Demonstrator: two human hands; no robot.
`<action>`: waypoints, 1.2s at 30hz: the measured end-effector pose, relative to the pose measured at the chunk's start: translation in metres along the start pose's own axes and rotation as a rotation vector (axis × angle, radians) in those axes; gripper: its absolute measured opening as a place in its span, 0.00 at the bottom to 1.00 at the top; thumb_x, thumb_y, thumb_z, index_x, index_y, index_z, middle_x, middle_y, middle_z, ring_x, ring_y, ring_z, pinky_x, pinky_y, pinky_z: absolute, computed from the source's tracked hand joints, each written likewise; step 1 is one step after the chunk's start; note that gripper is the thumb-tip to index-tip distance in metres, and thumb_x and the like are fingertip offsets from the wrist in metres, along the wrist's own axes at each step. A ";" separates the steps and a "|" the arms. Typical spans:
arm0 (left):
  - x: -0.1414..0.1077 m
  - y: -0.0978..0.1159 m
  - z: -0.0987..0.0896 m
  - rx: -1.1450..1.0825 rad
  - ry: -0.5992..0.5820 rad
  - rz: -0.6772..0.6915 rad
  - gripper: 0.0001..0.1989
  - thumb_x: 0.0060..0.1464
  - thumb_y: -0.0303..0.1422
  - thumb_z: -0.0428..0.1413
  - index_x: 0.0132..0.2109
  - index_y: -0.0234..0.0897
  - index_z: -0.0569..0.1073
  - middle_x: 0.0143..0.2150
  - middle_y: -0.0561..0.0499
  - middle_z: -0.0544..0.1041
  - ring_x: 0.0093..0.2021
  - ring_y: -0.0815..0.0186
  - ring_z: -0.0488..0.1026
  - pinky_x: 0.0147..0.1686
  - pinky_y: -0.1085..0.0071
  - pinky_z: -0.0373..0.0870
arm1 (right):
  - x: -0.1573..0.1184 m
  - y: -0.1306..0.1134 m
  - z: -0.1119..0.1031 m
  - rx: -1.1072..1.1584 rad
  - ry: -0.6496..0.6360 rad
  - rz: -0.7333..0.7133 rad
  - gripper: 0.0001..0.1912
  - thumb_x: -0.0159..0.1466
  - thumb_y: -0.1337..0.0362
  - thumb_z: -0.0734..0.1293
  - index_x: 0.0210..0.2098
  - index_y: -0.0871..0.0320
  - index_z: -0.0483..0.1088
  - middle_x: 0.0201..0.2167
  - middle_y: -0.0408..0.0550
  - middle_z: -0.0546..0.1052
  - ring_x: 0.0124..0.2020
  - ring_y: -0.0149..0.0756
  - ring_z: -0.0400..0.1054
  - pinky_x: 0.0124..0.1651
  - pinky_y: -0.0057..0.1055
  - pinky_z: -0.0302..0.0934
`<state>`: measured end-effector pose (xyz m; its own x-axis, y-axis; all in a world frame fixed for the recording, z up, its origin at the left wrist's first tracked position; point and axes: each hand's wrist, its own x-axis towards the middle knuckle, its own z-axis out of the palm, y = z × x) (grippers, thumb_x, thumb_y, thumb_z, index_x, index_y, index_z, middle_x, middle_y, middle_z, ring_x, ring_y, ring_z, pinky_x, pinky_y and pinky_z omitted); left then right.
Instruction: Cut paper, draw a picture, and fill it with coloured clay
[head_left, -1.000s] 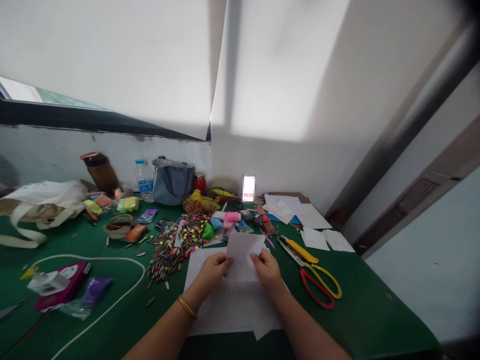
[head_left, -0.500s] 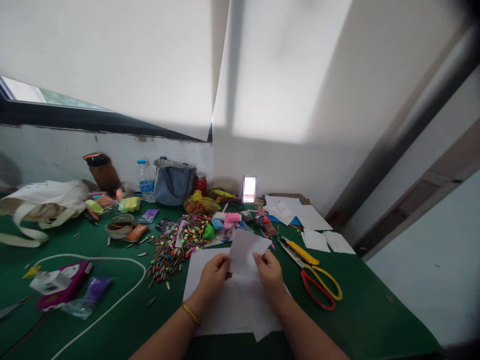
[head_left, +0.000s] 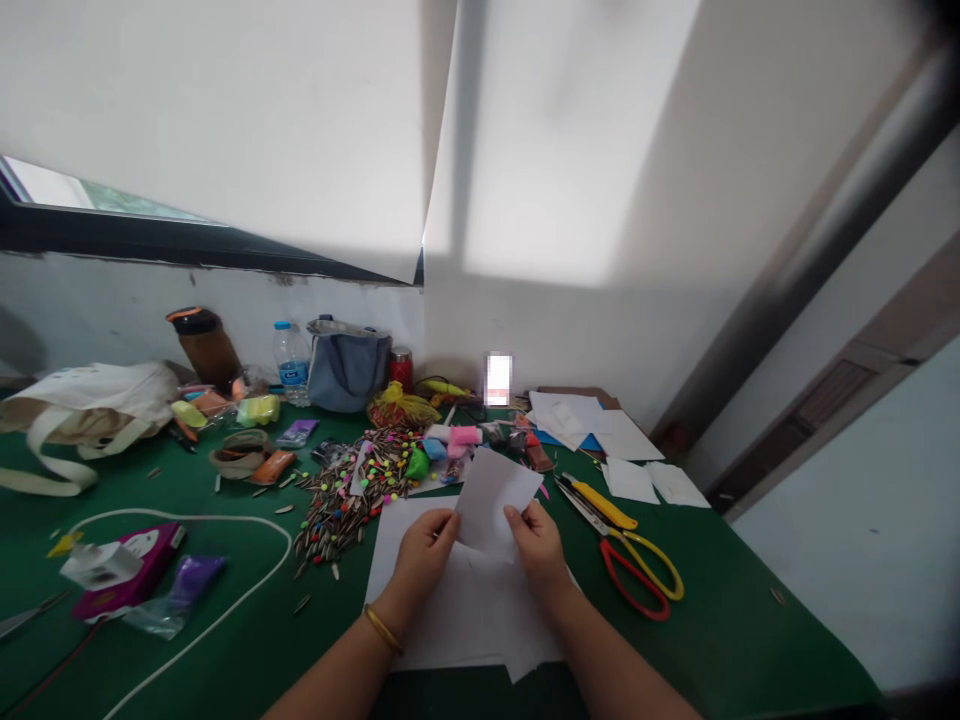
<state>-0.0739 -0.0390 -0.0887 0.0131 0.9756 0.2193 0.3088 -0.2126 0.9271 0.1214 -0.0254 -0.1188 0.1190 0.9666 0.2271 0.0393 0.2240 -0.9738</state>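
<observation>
A small white piece of paper is held up between my two hands. My left hand pinches its left edge, thumb on top, with a gold bangle on the wrist. On the right edge, the thumb and fingers of my right hand are closed. Beneath both hands, larger white sheets lie on the green table. Scissors with one red and one yellow handle lie right of my right hand, beside a yellow cutter.
Striped seeds and coloured beads are heaped left of the sheets. White paper pieces lie at the right. A blue bag, a water bottle and a bright phone screen stand at the back. A white cable curves across the left.
The small paper has tilted and risen slightly at its upper left corner. Both hands keep their hold on it and have hardly moved.
</observation>
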 end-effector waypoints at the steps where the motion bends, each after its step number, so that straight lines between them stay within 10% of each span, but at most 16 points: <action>1: 0.000 0.002 0.000 -0.011 0.020 0.026 0.17 0.56 0.46 0.53 0.35 0.38 0.79 0.35 0.47 0.77 0.37 0.59 0.73 0.37 0.67 0.68 | -0.001 -0.002 0.000 -0.005 -0.009 -0.002 0.19 0.62 0.47 0.66 0.35 0.59 0.70 0.27 0.45 0.72 0.30 0.36 0.64 0.33 0.30 0.61; 8: 0.000 0.005 -0.003 -0.177 0.105 -0.026 0.17 0.55 0.45 0.55 0.41 0.36 0.80 0.39 0.46 0.81 0.41 0.57 0.75 0.42 0.65 0.71 | -0.001 -0.012 0.005 -0.099 -0.057 -0.034 0.18 0.60 0.49 0.66 0.28 0.58 0.70 0.23 0.43 0.70 0.27 0.34 0.63 0.30 0.29 0.59; 14: 0.007 0.015 -0.021 0.237 0.110 0.231 0.13 0.60 0.38 0.52 0.39 0.38 0.79 0.35 0.48 0.79 0.37 0.61 0.74 0.38 0.68 0.68 | 0.004 -0.051 -0.009 -0.443 0.218 -0.473 0.28 0.63 0.56 0.67 0.60 0.57 0.61 0.55 0.59 0.70 0.54 0.48 0.64 0.53 0.44 0.59; 18: 0.004 0.040 -0.025 0.596 -0.036 0.532 0.11 0.62 0.32 0.50 0.38 0.39 0.78 0.32 0.48 0.76 0.35 0.63 0.71 0.36 0.69 0.64 | -0.005 -0.095 -0.011 -0.870 -0.179 -0.768 0.14 0.65 0.64 0.66 0.50 0.47 0.71 0.48 0.47 0.76 0.54 0.44 0.64 0.66 0.52 0.36; 28: -0.010 0.066 -0.021 0.725 -0.124 0.696 0.10 0.61 0.27 0.50 0.33 0.39 0.73 0.30 0.49 0.72 0.34 0.63 0.67 0.35 0.66 0.61 | -0.021 -0.118 0.003 -0.902 -0.284 -0.710 0.08 0.66 0.67 0.63 0.36 0.50 0.73 0.33 0.42 0.78 0.41 0.36 0.67 0.65 0.49 0.34; 36: -0.002 0.076 -0.066 0.789 -0.186 0.670 0.11 0.60 0.26 0.49 0.31 0.39 0.72 0.31 0.50 0.73 0.34 0.65 0.68 0.34 0.68 0.60 | 0.004 -0.100 -0.041 -0.877 -0.245 -0.700 0.08 0.63 0.69 0.64 0.34 0.52 0.75 0.33 0.44 0.78 0.39 0.37 0.68 0.62 0.46 0.45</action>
<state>-0.1135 -0.0604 0.0013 0.5352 0.6796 0.5018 0.7156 -0.6804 0.1583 0.1589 -0.0491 -0.0198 -0.3940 0.6845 0.6134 0.7095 0.6507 -0.2704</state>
